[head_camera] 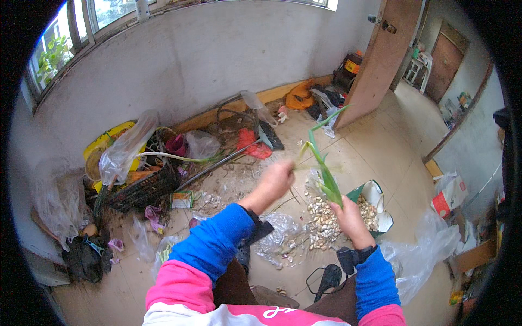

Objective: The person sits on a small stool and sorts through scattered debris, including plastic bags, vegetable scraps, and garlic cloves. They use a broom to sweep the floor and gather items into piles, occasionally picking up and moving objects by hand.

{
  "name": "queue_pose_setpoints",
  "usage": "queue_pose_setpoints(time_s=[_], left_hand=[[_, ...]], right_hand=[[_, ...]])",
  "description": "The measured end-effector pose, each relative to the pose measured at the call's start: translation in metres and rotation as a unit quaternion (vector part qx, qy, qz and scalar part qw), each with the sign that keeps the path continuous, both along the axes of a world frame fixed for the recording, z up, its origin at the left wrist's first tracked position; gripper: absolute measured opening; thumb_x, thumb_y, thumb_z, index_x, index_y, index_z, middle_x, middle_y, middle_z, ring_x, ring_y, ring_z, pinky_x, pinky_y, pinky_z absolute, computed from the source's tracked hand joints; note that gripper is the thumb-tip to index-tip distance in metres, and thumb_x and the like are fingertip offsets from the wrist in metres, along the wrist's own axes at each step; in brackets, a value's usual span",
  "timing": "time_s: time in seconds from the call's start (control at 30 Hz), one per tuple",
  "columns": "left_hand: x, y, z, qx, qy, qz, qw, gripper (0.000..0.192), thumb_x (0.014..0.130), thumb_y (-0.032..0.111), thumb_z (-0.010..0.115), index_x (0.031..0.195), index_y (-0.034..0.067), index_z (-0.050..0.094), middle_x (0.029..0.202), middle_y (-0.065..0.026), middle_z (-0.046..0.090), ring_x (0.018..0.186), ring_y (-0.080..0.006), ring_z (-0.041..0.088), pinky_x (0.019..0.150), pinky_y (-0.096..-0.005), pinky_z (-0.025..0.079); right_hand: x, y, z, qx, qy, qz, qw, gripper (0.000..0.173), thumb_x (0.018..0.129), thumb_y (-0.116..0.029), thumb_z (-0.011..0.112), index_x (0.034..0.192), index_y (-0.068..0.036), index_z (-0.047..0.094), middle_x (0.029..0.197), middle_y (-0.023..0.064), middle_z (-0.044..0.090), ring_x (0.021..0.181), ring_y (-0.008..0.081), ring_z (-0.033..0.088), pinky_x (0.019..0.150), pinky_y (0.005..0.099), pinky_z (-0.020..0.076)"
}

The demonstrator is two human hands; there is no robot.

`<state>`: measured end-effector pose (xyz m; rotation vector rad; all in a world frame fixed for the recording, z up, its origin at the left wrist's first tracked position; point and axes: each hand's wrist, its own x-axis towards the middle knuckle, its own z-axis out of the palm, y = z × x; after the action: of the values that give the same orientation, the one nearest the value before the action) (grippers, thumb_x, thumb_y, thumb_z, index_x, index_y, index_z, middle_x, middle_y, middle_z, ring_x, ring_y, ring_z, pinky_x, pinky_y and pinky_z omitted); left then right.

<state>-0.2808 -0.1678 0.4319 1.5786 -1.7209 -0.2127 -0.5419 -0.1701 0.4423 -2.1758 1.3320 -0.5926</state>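
Note:
My right hand is closed around the lower part of a green leafy stalk, perhaps a leek or green onion, whose leaves point up and away. My left hand is raised to the left of the stalk, blurred; a thin yellowish strand appears beside its fingers, and I cannot tell whether it is held. Below and between the hands, a pile of garlic cloves lies on the tiled floor. More cloves fill an open green-and-white bag just right of my right hand.
A black crate with vegetables and plastic bags stands at the left. A broom lies among dirt and peelings near the wall. Clear plastic bags lie at centre and right. A wooden door stands open at the upper right.

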Motion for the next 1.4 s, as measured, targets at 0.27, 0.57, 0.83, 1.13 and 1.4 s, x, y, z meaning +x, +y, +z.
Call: queue_pose_setpoints(time_s=[0.27, 0.57, 0.83, 1.13, 1.4], left_hand=[[0.052, 0.003, -0.005, 0.187, -0.096, 0.108, 0.972, 0.03, 0.077, 0.017, 0.067, 0.105, 0.009, 0.061, 0.109, -0.0149, 0.061, 0.096, -0.0345, 0.06, 0.081, -0.0446, 0.05], [0.012, 0.009, 0.008, -0.003, -0.191, -0.181, 0.965, 0.018, 0.084, 0.02, 0.061, 0.101, 0.013, 0.063, 0.096, -0.0069, 0.064, 0.101, -0.0286, 0.059, 0.085, -0.047, 0.046], [0.04, -0.011, 0.016, 0.032, 0.299, -0.122, 0.946, 0.022, 0.096, 0.022, 0.05, 0.085, 0.005, 0.059, 0.075, -0.0048, 0.059, 0.071, -0.0183, 0.059, 0.064, -0.0335, 0.047], [0.026, -0.013, -0.046, 0.253, -0.062, -0.034, 0.965, 0.079, 0.081, 0.051, 0.066, 0.141, 0.007, 0.038, 0.145, -0.0248, 0.035, 0.134, -0.041, 0.033, 0.109, -0.0484, 0.032], [-0.069, 0.033, -0.06, 0.182, 0.12, -0.334, 0.917, 0.057, 0.083, 0.029, 0.067, 0.127, 0.002, 0.043, 0.111, -0.0238, 0.059, 0.104, -0.0401, 0.057, 0.089, -0.0466, 0.045]], right_hand=[[-0.011, 0.001, -0.009, -0.04, 0.094, 0.015, 0.995, 0.024, 0.087, -0.017, 0.061, 0.098, 0.003, 0.055, 0.087, 0.0276, 0.06, 0.087, 0.0454, 0.057, 0.075, 0.0496, 0.0454], [-0.001, 0.01, -0.005, -0.048, 0.125, 0.062, 0.989, 0.022, 0.083, -0.015, 0.066, 0.098, 0.0, 0.06, 0.09, 0.0218, 0.063, 0.088, 0.0404, 0.057, 0.079, 0.0479, 0.0455], [-0.011, 0.003, -0.004, -0.018, 0.1, 0.032, 0.994, 0.023, 0.085, -0.017, 0.063, 0.099, 0.001, 0.059, 0.092, 0.0238, 0.063, 0.089, 0.0413, 0.059, 0.078, 0.0482, 0.0466], [-0.025, -0.027, -0.015, 0.103, -0.17, -0.167, 0.966, 0.025, 0.098, -0.028, 0.051, 0.104, -0.003, 0.053, 0.074, 0.0048, 0.055, 0.068, 0.0118, 0.055, 0.061, 0.027, 0.0461], [0.003, -0.026, 0.002, 0.201, -0.628, -0.019, 0.752, 0.025, 0.1, -0.032, 0.049, 0.111, -0.009, 0.052, 0.092, 0.002, 0.053, 0.082, 0.0127, 0.053, 0.079, 0.0316, 0.0468]])
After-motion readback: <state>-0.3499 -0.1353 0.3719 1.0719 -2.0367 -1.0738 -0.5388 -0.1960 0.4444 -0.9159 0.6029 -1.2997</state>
